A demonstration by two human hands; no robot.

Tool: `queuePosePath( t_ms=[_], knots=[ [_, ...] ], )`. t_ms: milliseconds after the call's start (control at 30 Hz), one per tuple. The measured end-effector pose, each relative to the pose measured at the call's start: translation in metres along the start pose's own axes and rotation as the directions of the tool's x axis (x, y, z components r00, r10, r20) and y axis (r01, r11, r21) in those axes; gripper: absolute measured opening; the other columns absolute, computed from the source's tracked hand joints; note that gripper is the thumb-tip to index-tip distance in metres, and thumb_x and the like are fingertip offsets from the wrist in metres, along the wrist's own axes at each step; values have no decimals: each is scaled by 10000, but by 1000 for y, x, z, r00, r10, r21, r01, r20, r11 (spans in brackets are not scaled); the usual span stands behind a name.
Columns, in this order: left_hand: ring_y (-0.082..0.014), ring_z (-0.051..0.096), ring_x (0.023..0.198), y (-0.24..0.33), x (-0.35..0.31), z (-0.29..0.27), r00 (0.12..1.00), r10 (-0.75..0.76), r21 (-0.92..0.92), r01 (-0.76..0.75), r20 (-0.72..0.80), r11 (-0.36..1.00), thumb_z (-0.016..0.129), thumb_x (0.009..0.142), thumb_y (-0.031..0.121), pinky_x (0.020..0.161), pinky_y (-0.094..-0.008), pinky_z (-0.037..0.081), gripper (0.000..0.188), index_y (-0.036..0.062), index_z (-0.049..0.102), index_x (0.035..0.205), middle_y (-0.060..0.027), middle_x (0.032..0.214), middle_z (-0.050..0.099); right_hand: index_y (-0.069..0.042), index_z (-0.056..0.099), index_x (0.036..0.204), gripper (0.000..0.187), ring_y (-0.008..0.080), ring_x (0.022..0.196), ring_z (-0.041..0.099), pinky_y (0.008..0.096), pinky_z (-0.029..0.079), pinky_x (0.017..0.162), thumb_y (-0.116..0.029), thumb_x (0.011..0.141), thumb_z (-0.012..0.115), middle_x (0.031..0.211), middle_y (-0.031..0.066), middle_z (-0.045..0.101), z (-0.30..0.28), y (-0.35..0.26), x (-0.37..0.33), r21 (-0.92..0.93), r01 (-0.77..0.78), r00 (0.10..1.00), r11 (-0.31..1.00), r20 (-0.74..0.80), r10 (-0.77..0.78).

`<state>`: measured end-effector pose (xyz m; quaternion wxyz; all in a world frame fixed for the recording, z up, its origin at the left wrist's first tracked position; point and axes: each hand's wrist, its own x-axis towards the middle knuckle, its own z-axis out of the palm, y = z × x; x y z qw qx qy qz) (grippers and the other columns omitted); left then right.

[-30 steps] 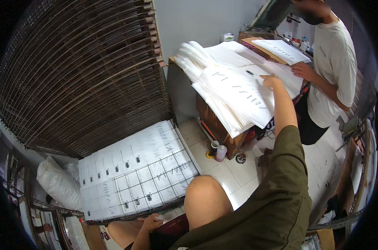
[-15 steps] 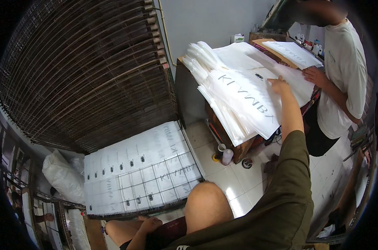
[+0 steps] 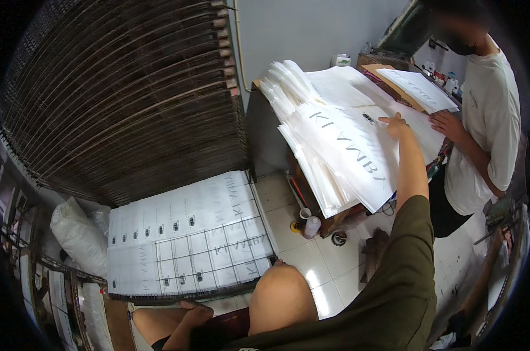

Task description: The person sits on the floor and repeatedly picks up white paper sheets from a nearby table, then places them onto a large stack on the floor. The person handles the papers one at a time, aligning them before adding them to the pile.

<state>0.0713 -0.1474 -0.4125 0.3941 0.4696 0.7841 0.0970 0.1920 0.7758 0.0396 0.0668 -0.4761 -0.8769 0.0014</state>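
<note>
My right hand reaches over the table at the upper right, its fingers apart. It is at the far edge of a white printed bag or sheet with large dark lettering; a finger points at a small dark mark. That piece lies on top of a fanned stack of similar white pieces, and I cannot tell if they are paper or plastic. No object shows between the fingers. My left hand rests low against my bent leg, fingers loosely laid, with nothing visible in it.
A co-worker stands at the table's right, a hand on its edge near a board with another printed sheet. At left, a wire drying rack towers over printed white pieces. Bottles and tape stand on the floor.
The view has shifted slightly. My right hand stays by the small mark, its fingers changed a little in pose. The stack and the co-worker's hand keep their places.
</note>
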Motion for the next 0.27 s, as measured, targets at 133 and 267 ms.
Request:
queuePosePath(
  t_ms=[133, 267],
  knots=[
    [-335, 601, 1022, 74, 0, -37, 907, -394, -401, 309, -149, 862, 549, 880, 429, 869, -391, 472, 435, 60, 589, 1107, -194, 1062, 632, -302, 712, 974, 371, 379, 1154, 483, 462, 390, 1001, -79, 802, 470, 1299, 172, 439, -13, 74, -5, 76, 17, 990, 997, -139, -7],
    [-344, 582, 1081, 101, -6, -59, 882, -444, -485, 321, -161, 813, 564, 868, 495, 916, -420, 450, 510, 65, 591, 1140, -205, 1111, 627, -172, 732, 690, 272, 355, 1060, 548, 358, 432, 943, -24, 718, 506, 1212, 230, 457, -14, 100, -29, 144, 16, 980, 989, -200, 14]
  ],
)
